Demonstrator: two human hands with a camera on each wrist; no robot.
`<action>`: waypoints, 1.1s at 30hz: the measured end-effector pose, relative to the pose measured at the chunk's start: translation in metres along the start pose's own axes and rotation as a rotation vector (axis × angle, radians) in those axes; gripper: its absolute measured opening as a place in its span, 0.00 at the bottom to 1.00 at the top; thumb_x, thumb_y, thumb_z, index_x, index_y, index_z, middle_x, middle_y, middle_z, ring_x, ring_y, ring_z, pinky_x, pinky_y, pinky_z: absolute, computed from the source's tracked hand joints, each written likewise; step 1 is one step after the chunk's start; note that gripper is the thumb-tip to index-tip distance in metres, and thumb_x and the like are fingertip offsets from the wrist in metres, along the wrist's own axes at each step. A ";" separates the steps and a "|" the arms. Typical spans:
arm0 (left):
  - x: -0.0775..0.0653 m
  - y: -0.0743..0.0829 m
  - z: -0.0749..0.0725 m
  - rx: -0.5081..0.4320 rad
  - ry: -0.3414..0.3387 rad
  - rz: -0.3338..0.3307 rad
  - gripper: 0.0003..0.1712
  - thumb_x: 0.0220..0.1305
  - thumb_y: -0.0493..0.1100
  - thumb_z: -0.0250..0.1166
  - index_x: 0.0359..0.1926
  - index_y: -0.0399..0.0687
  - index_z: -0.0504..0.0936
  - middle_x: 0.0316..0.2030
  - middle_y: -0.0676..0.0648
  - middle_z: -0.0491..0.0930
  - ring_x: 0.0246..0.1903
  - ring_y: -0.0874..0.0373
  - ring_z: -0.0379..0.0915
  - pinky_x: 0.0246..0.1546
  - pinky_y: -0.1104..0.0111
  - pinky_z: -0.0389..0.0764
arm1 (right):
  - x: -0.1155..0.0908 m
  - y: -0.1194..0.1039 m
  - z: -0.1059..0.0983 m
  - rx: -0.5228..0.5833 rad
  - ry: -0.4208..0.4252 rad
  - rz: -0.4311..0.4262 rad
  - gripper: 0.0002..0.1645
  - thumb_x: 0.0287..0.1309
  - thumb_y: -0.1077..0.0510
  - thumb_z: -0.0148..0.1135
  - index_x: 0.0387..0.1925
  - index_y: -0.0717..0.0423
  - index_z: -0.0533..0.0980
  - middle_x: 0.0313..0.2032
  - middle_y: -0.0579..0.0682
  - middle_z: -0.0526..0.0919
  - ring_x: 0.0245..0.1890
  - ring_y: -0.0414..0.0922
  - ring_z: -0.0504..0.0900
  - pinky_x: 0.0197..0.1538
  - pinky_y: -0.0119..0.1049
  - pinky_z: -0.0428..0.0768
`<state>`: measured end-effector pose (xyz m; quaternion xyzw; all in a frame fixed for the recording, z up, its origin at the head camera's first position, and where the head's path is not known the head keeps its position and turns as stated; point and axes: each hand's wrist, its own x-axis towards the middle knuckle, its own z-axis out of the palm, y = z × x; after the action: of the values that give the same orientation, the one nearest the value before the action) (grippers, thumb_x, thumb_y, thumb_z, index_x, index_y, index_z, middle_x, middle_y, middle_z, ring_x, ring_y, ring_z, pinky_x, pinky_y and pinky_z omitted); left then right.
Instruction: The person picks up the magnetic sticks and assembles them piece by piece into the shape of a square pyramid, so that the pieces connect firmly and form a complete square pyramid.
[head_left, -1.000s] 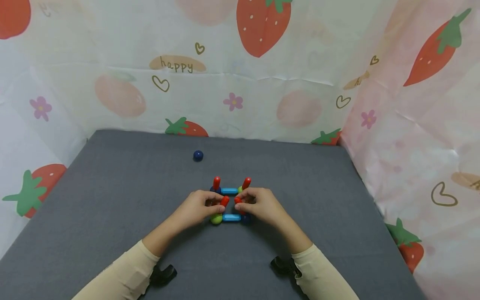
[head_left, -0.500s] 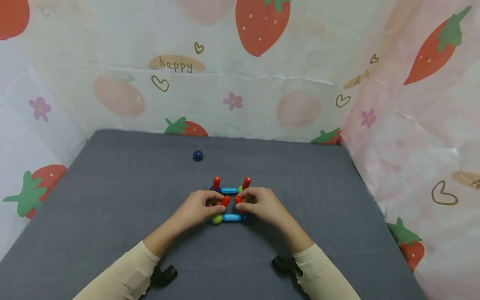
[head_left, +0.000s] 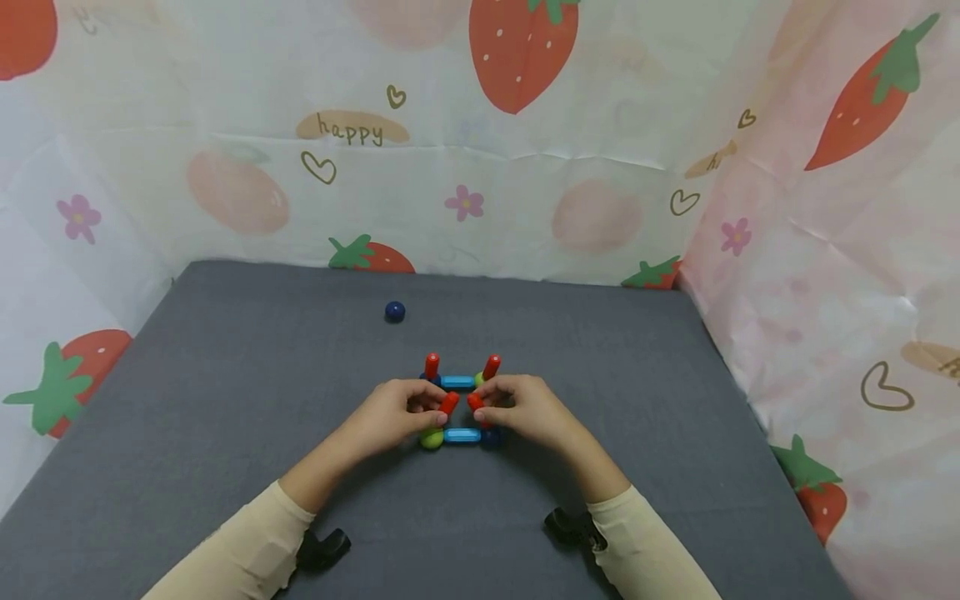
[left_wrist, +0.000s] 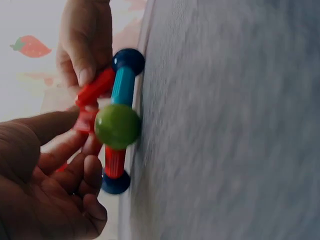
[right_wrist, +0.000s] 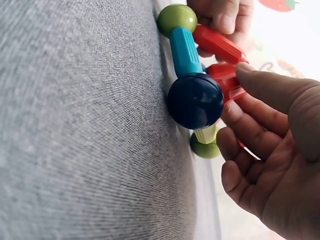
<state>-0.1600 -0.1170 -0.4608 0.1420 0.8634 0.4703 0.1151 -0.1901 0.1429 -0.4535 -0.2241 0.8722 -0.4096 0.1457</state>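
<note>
A frame of magnetic rods and balls lies on the grey cloth between both hands in the head view. Its near side is a blue rod joining a green ball and a dark blue ball. My left hand pinches a red rod that rises from the green ball, leaning inward. With thumb and fingers, my right hand holds another red rod at the dark blue ball, also tilted inward. Two more red rods, one the far-left rod, stand untouched at the far corners.
A loose dark blue ball sits farther back on the grey cloth. Strawberry-print sheets hang behind and at both sides. Black wrist mounts hang under the sleeves, close to the cloth.
Almost nothing has moved. Both hands keep their hold on the red rods, and the far rods and the loose ball stay in place.
</note>
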 end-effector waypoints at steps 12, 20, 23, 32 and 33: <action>0.010 0.003 -0.032 0.113 0.167 -0.079 0.18 0.67 0.51 0.71 0.53 0.49 0.85 0.43 0.51 0.85 0.37 0.53 0.74 0.35 0.62 0.77 | -0.003 0.001 -0.003 0.005 -0.017 0.005 0.14 0.63 0.48 0.72 0.48 0.45 0.85 0.38 0.41 0.86 0.39 0.41 0.82 0.42 0.38 0.81; 0.031 0.000 -0.036 0.150 0.164 -0.046 0.18 0.66 0.52 0.72 0.54 0.57 0.84 0.52 0.48 0.84 0.50 0.51 0.74 0.46 0.58 0.78 | -0.004 0.004 -0.018 0.015 0.019 0.013 0.13 0.64 0.50 0.71 0.49 0.46 0.86 0.39 0.41 0.87 0.38 0.45 0.81 0.40 0.40 0.80; 0.034 -0.003 -0.034 0.145 0.152 -0.019 0.16 0.66 0.52 0.72 0.53 0.58 0.84 0.51 0.47 0.84 0.50 0.51 0.74 0.44 0.58 0.78 | -0.004 0.009 -0.025 -0.002 0.054 0.019 0.12 0.64 0.50 0.71 0.47 0.47 0.87 0.38 0.41 0.87 0.39 0.45 0.81 0.41 0.41 0.80; 0.038 -0.005 -0.028 0.126 0.168 0.012 0.10 0.66 0.51 0.72 0.47 0.60 0.85 0.45 0.54 0.83 0.48 0.53 0.73 0.43 0.60 0.77 | 0.008 0.017 -0.031 -0.019 0.205 0.068 0.17 0.62 0.51 0.73 0.52 0.46 0.84 0.43 0.42 0.87 0.42 0.43 0.81 0.43 0.41 0.80; 0.039 -0.005 -0.028 0.129 0.168 0.017 0.10 0.66 0.51 0.72 0.47 0.60 0.85 0.44 0.54 0.83 0.48 0.53 0.74 0.43 0.60 0.77 | 0.011 0.017 -0.031 -0.029 0.212 0.060 0.17 0.62 0.51 0.74 0.52 0.44 0.84 0.45 0.43 0.87 0.43 0.43 0.80 0.43 0.41 0.79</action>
<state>-0.2061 -0.1276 -0.4523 0.1164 0.8972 0.4249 0.0292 -0.2176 0.1674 -0.4482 -0.1555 0.8948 -0.4140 0.0615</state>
